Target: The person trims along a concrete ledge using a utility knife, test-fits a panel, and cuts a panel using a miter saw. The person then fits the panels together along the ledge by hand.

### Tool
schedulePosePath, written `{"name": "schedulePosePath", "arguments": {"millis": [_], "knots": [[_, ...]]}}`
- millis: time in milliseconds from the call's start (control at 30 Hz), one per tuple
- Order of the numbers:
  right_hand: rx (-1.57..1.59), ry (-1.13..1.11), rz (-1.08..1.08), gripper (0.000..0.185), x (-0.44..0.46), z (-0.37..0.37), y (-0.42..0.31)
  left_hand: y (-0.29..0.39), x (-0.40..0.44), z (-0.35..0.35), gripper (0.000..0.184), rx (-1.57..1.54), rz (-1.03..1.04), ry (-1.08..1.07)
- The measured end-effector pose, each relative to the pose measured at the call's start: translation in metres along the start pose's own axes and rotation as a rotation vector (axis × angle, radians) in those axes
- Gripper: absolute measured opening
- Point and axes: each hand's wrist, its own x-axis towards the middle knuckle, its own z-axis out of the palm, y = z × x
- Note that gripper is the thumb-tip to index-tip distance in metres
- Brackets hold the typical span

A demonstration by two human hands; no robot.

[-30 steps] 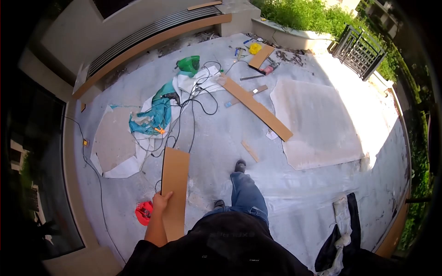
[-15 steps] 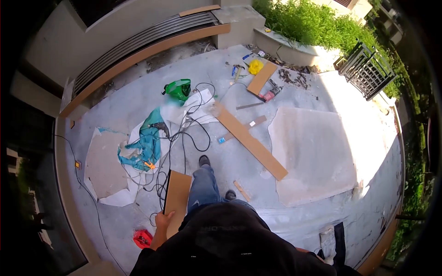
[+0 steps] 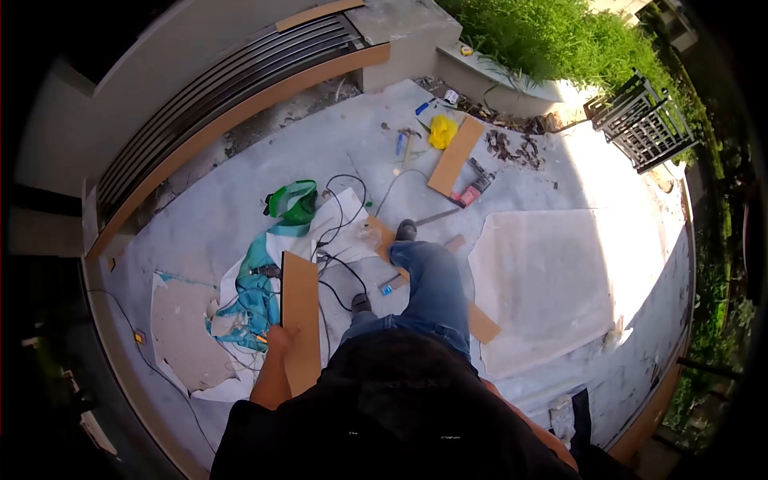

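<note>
My left hand point(image 3: 280, 339) is closed around the left edge of a long brown board point(image 3: 302, 296) with a dark edge. The board is carried along the left side of my body, its far end pointing forward. Beyond it, on the ground, lie a crumpled teal and white sheet point(image 3: 260, 296) and a drill point(image 3: 266, 272). My right forearm point(image 3: 532, 424) hangs by my side, but the right hand is out of sight. One of my feet is beside another brown plank point(image 3: 483, 324), which my leg partly covers.
Black cables point(image 3: 350, 272) loop over the floor near my feet. Ahead are a green bag-like item point(image 3: 294, 202), a yellow bag point(image 3: 442, 132), a short board point(image 3: 456, 156) and a red power tool point(image 3: 470, 194). A slatted bench point(image 3: 232, 100) runs along the wall; a pale sheet point(image 3: 544, 288) lies right.
I have stepped forward, one leg now over the plank on the floor. My left hand has carried the board forward with me, and my right forearm has come further into view.
</note>
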Motion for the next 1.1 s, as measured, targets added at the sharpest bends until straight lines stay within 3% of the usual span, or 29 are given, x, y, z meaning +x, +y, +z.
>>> {"name": "schedulePosePath", "arguments": {"millis": [33,133,233,300,400,500,567,633,800,867,933,1100], "knots": [[-0.016,-0.009,0.019,0.060,0.032,-0.023,-0.012,0.064,0.017,-0.038,0.063,0.008,0.019,0.047],[-0.068,-0.042,0.076,0.059,0.127,-0.091,-0.057,0.159,0.114,-0.076,0.062,-0.050,0.083,0.107],[-0.277,-0.207,0.031,0.062,0.230,-0.158,-0.198,0.287,0.173,-0.123,0.065,0.117,0.019,0.192],[-1.023,-0.622,0.030,0.062,0.301,-0.207,-0.276,0.387,0.214,-0.167,0.067,0.079,0.071,0.215],[-1.147,-0.979,0.264,0.045,0.369,-0.244,-0.420,0.480,0.225,-0.198,0.071,0.181,0.053,0.184],[-1.172,-0.642,-0.066,0.038,0.481,-0.251,-0.554,0.588,0.296,-0.234,0.071,0.212,0.081,0.231],[-1.066,-0.402,-0.250,0.044,0.568,-0.252,-0.582,0.654,0.324,-0.256,0.069,0.239,0.223,0.277],[-1.244,-0.364,-0.235,0.049,0.640,-0.242,-0.606,0.712,0.358,-0.276,0.067,0.251,0.261,0.242],[-1.191,-0.403,-0.066,0.049,0.782,-0.245,-0.573,0.839,0.493,-0.298,0.062,0.271,0.422,0.094],[-1.157,-0.362,-0.046,0.049,0.797,-0.256,-0.608,0.887,0.544,-0.302,0.060,0.276,0.499,0.051],[-1.118,-0.079,0.145,0.054,0.768,-0.251,-0.674,0.930,0.575,-0.304,0.060,0.270,0.506,-0.010],[-0.800,-0.010,0.238,0.060,0.753,-0.302,-0.758,1.039,0.641,-0.327,0.058,0.337,0.581,-0.037]]}}
